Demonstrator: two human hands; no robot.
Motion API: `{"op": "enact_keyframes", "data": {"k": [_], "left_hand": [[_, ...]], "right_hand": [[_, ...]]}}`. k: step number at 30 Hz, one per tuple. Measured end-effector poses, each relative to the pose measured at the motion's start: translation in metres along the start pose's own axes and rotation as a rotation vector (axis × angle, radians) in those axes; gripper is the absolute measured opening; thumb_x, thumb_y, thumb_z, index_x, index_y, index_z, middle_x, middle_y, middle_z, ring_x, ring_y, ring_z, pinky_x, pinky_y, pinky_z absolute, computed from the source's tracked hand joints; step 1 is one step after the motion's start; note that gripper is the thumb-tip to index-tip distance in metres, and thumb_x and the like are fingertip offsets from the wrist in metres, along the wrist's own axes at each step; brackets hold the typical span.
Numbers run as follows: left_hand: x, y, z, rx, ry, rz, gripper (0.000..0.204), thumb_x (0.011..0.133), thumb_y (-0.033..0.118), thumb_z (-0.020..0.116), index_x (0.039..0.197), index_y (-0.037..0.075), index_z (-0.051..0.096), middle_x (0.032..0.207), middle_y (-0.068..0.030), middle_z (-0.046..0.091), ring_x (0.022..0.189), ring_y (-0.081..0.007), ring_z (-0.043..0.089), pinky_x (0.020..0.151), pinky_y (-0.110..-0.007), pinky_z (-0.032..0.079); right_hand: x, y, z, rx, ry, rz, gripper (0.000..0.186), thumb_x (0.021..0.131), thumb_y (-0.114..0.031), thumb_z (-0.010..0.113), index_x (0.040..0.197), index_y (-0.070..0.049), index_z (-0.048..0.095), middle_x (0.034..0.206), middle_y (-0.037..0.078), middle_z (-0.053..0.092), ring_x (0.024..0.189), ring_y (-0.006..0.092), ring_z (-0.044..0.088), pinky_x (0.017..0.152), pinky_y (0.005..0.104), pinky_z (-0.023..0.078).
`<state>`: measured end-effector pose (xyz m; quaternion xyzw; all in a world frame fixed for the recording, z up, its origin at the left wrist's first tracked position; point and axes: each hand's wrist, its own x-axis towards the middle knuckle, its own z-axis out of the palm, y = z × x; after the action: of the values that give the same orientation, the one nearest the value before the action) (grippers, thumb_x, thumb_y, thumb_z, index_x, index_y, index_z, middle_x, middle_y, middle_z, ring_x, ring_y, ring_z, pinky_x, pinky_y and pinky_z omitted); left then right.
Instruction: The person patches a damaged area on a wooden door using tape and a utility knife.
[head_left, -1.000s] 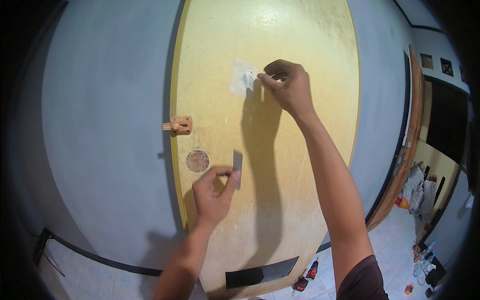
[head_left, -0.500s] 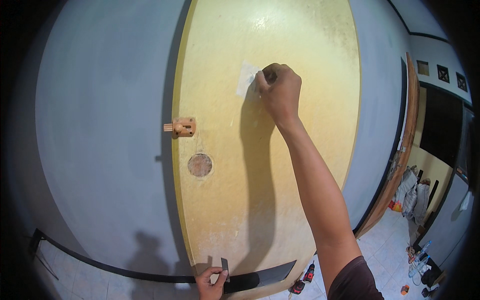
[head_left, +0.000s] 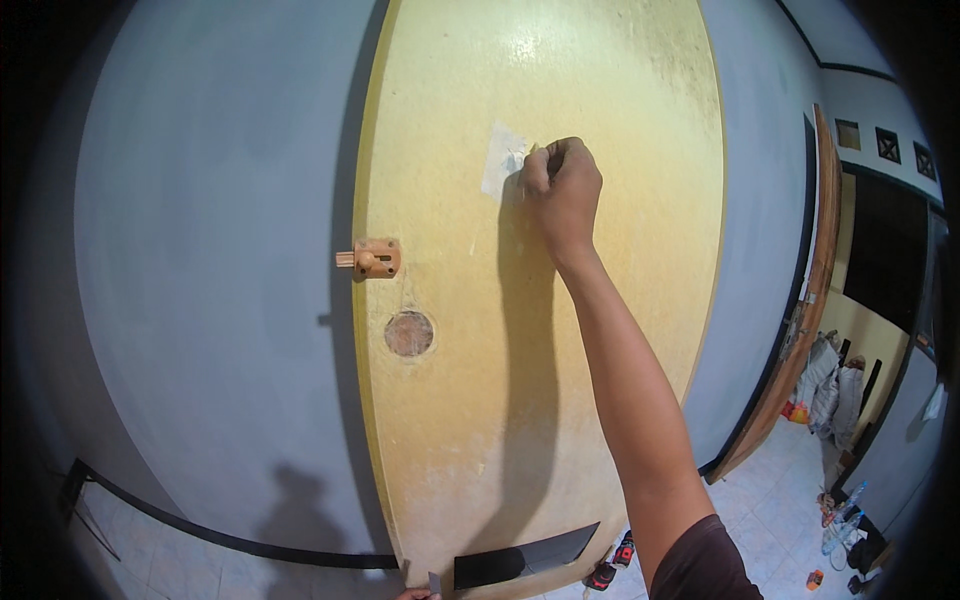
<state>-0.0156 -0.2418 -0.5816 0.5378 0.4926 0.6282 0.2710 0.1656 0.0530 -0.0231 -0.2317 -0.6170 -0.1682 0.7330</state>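
A yellowish door panel [head_left: 620, 330] stands upright before me. On its upper part is a whitish sticker patch [head_left: 497, 172], with a greyish torn-looking bit at its right side. My right hand [head_left: 567, 200] is closed in a pinch at the patch's right edge. A small pale bit shows by the fingertips; what lies between them is mostly hidden. At the bottom edge my left hand [head_left: 413, 594] is only partly in view. Its fingers hold a thin, flat dark blade-like strip [head_left: 434, 581], near the door's lower left corner.
A copper-coloured sliding bolt [head_left: 376, 259] sits on the door's left edge, above a round recess [head_left: 409, 334]. Low on the door is a dark slot [head_left: 525, 557]. Red-and-black power tools [head_left: 602, 575] lie on the floor by the door. A brown wooden door [head_left: 800, 330] stands at right.
My right hand's pinch has drawn slightly right and down from the patch. My left hand and the strip have dropped lower, mostly out of the picture. The view has shifted a little.
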Motion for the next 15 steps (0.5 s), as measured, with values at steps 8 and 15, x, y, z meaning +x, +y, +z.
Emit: {"op": "enact_keyframes", "data": {"k": [8,15], "left_hand": [[-0.025,0.002,-0.016,-0.13,-0.041,-0.195,0.015,0.099,0.013,0.075,0.104,-0.002,0.075,0.081,-0.0068,0.073,0.074,-0.0149,0.066,0.066,-0.032,0.054],[-0.03,0.002,-0.021,-0.165,-0.043,-0.242,0.019,0.098,0.018,0.077,0.102,-0.001,0.076,0.079,-0.0055,0.072,0.073,-0.0144,0.065,0.068,-0.032,0.055]], "right_hand": [[-0.014,0.003,-0.015,0.089,0.044,-0.01,0.012,0.087,-0.006,0.067,0.091,0.004,0.061,0.084,0.016,0.066,0.072,0.0269,0.065,0.069,0.0386,0.054],[0.004,0.005,-0.054,0.082,-0.176,-0.171,0.058,0.084,0.0,0.064,0.141,-0.004,0.058,0.126,0.018,0.062,0.098,0.0281,0.066,0.09,0.0398,0.057]]}}
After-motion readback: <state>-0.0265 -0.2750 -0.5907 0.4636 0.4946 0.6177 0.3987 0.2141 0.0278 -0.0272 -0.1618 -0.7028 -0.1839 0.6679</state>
